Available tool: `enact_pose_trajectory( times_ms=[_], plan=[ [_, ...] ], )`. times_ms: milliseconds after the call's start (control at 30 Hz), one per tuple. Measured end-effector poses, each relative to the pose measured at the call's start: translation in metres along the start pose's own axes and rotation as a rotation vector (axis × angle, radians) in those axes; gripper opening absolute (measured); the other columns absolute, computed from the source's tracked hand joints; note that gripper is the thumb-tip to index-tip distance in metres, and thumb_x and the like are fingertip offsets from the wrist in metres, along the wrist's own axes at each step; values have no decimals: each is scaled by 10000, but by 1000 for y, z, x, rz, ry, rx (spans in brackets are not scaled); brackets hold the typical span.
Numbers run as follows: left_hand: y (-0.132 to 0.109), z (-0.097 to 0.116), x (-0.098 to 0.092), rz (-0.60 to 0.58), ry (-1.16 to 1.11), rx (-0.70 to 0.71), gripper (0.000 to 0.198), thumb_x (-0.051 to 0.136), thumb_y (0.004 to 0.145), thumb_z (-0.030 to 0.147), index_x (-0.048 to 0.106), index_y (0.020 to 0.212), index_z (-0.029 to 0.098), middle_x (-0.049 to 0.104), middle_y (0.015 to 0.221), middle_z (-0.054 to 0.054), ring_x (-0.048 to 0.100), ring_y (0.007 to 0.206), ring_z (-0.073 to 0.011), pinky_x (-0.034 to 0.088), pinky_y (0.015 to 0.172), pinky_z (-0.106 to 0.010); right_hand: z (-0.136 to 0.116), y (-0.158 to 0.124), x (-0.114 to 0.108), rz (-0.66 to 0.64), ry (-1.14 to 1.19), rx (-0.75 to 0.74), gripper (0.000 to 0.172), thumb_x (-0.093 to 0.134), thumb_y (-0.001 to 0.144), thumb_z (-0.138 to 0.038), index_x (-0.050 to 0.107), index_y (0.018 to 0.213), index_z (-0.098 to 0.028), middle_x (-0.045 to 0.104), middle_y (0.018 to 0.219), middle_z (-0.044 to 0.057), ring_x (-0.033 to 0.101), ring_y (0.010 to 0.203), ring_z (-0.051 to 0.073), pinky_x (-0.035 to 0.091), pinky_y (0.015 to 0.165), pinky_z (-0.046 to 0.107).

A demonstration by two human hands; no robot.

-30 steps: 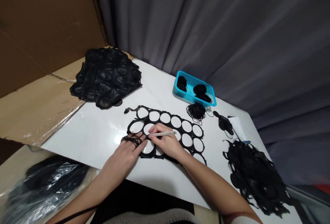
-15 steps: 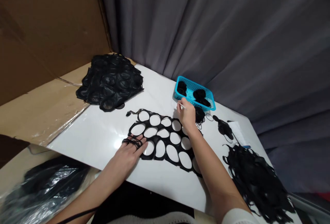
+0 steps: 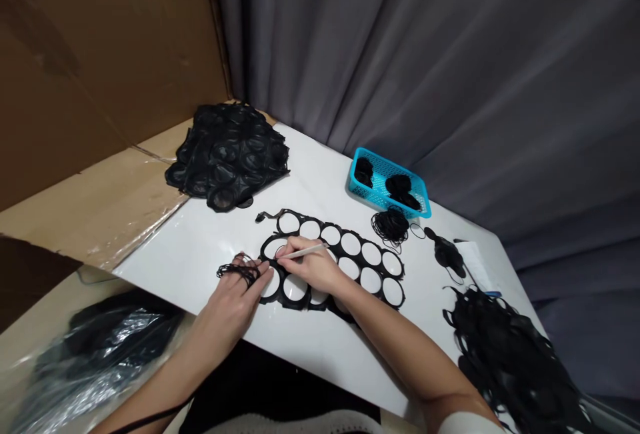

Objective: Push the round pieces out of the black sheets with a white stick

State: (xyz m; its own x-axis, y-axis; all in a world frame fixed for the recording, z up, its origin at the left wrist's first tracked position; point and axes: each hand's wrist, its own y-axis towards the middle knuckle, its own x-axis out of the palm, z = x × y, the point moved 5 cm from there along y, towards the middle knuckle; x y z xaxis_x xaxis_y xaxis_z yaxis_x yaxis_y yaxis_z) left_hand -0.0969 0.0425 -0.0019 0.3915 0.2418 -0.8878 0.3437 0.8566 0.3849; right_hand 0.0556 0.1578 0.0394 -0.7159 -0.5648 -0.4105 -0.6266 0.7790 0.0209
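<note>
A black rubber sheet with rows of round holes lies flat on the white table. My left hand rests at its left edge, fingers extended. Several thin black rings are looped over those fingers. My right hand pinches a slim white pen-like tool, its lower end down by the sheet's left holes near my left fingertips. Whether the tip touches a ring is hidden by my fingers. A forearm covers the sheet's lower right part.
A blue basket with black ring bundles stands at the back; a loose ring bundle lies before it. A stack of black sheets sits back left, a heap of black strips right. Plastic-wrapped black material lies lower left.
My right hand has moved left and nearer from beside the basket to the sheet's left holes, tool still pinched. My left hand has shifted slightly left. The view has turned a little.
</note>
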Motion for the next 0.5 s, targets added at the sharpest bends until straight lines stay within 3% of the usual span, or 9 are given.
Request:
enact_pose_trajectory(
  times_ms=[133, 300, 500],
  plan=[
    [2, 5, 0, -70, -36, -19, 537, 426, 974, 48, 471, 1490, 189, 588, 1422, -156, 558, 1304, -301, 468, 1083, -521, 1, 0, 1, 14, -25, -33, 124, 677, 866, -227, 614, 761, -210, 750, 912, 22, 685, 912, 181, 510, 816, 303],
    [5, 7, -3, -59, -57, -15, 499, 371, 1000, 71, 495, 1471, 180, 603, 1385, -171, 572, 1261, -303, 492, 1048, -516, -5, 0, 2, 0, -134, -78, 149, 655, 897, -190, 598, 761, -215, 743, 921, 19, 660, 921, 176, 508, 818, 303],
    [4, 7, -1, -67, 8, 0, 492, 368, 998, 60, 484, 1467, 154, 624, 1328, -179, 593, 1215, -298, 516, 1008, -488, -13, -6, 7, -97, -341, -274, 91, 587, 964, -227, 613, 877, -215, 735, 996, 56, 641, 957, 205, 495, 883, 355]
  ],
)
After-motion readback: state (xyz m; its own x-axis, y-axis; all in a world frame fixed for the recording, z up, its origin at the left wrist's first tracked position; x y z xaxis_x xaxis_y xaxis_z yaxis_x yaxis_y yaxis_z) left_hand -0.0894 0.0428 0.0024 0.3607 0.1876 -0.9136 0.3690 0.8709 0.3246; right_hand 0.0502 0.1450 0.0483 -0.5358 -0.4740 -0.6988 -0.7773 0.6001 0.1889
